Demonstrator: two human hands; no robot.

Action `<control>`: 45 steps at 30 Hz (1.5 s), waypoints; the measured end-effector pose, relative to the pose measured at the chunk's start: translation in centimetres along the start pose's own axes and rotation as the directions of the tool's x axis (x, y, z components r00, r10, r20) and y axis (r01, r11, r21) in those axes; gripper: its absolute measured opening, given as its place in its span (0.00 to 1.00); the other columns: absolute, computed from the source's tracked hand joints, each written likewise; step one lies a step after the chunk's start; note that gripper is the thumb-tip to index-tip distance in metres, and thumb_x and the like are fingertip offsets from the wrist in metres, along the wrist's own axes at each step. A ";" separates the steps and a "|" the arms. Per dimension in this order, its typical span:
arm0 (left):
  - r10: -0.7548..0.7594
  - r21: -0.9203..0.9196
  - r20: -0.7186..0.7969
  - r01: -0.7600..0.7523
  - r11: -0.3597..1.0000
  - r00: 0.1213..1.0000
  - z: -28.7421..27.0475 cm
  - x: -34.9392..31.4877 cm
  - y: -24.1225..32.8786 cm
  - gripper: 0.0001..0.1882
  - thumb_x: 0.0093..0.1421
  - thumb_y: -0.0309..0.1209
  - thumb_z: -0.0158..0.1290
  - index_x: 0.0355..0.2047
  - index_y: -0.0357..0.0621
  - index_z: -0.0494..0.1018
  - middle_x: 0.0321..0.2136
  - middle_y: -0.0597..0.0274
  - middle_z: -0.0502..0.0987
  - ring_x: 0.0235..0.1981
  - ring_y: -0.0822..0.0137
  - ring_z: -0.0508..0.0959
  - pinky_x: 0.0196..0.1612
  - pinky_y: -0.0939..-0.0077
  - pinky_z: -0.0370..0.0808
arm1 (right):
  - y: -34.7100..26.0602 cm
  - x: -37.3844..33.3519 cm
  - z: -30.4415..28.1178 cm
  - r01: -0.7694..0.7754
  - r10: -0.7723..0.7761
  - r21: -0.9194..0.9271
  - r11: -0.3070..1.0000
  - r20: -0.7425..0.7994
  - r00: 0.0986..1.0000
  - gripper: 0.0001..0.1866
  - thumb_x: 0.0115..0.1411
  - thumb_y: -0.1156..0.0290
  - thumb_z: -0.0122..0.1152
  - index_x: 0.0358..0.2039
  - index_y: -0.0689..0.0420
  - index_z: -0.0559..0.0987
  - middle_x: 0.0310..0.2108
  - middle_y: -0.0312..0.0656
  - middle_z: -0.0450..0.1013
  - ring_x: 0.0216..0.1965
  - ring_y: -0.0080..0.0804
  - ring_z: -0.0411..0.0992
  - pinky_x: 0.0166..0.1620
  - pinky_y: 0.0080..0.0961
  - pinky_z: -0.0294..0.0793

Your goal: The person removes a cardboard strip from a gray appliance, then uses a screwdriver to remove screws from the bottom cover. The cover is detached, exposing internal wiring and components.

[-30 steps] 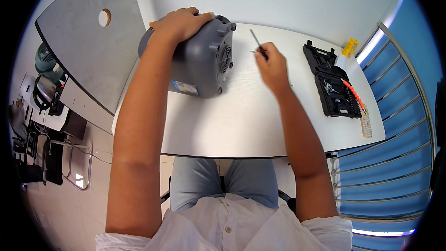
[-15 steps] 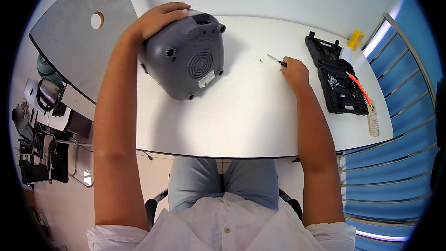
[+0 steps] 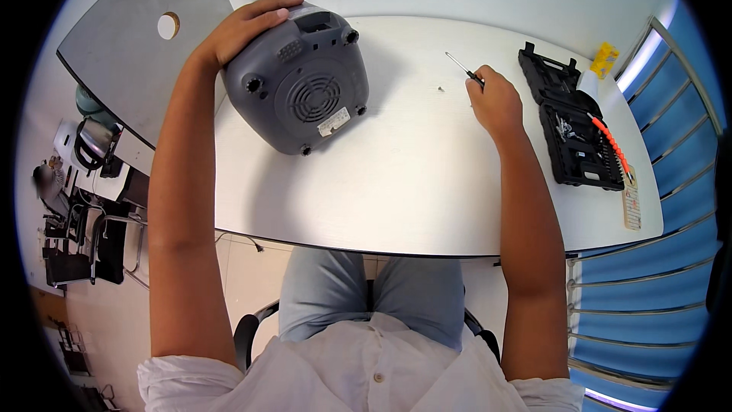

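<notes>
A dark grey appliance [image 3: 282, 118], shaped like a rice cooker, is tipped on the white table with its underside toward me. A round vent, several feet and a white label show on that face. My left hand [image 3: 248, 30] is closed over its upper left edge, and some fingertips pass out of sight behind it. To the right, my right hand [image 3: 499, 103] is closed around the black handle of a screwdriver [image 3: 462, 65]. Its thin metal shaft points up and to the left. Tiny screws [image 3: 440, 89] lie on the table just left of that hand.
At the table's right side lies an opened black tool case [image 3: 583, 145] with bits and an orange flexible shaft [image 3: 612, 143]. Beside it are a pale remote-like object [image 3: 631, 202] and a yellow box [image 3: 605, 59]. A metal railing [image 3: 686, 91] borders the right; a grey tabletop [image 3: 122, 46] adjoins left.
The screwdriver's tip has swung upward, away from the screws on the table. My left hand keeps its hold on the appliance, whose underside is turned slightly. The whole view has shifted a little.
</notes>
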State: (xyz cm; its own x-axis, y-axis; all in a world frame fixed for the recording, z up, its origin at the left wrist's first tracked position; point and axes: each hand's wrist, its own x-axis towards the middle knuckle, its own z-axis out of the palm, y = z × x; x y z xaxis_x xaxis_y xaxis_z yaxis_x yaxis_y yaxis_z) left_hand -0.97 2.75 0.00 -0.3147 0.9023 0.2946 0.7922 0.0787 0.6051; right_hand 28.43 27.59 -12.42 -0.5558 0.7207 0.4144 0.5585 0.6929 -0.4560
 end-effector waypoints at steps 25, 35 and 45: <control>-0.131 0.072 -0.035 0.133 0.989 0.991 1.4 2.5 1.8 0.30 0.57 0.54 0.49 0.54 0.48 0.71 0.51 0.55 0.73 0.52 0.60 0.72 0.56 0.71 0.65 | -8.3 -4.9 3.7 -0.135 -0.159 0.808 0.574 0.272 0.949 0.03 0.56 0.79 0.50 0.29 0.57 0.67 0.21 0.30 0.62 0.22 0.16 0.59 0.26 0.18 0.61; -0.424 0.269 -0.073 0.428 0.863 0.903 2.5 5.1 3.1 0.31 0.56 0.60 0.41 0.52 0.57 0.72 0.49 0.61 0.76 0.52 0.57 0.73 0.59 0.54 0.55 | -13.1 -4.0 6.9 -0.047 0.037 0.864 0.501 0.032 0.999 0.14 0.65 0.68 0.47 0.48 0.60 0.72 0.51 0.45 0.64 0.44 0.33 0.67 0.49 0.29 0.66; -0.470 0.395 -0.123 0.478 0.785 0.874 2.9 5.2 3.8 0.32 0.57 0.61 0.37 0.54 0.60 0.70 0.51 0.66 0.75 0.55 0.58 0.70 0.57 0.41 0.48 | -13.5 -0.1 7.4 -0.331 0.176 0.910 0.250 0.294 0.940 0.11 0.67 0.65 0.44 0.43 0.55 0.71 0.38 0.35 0.68 0.35 0.22 0.64 0.39 0.22 0.66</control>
State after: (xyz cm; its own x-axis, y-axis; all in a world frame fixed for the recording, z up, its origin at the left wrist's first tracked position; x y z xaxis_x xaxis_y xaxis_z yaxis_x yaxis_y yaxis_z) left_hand 1.92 8.98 1.65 -0.7118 0.6995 0.0639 0.6779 0.6604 0.3230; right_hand 16.39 17.99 -12.15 -0.6051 0.7923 0.0779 -0.2368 -0.0857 -0.9678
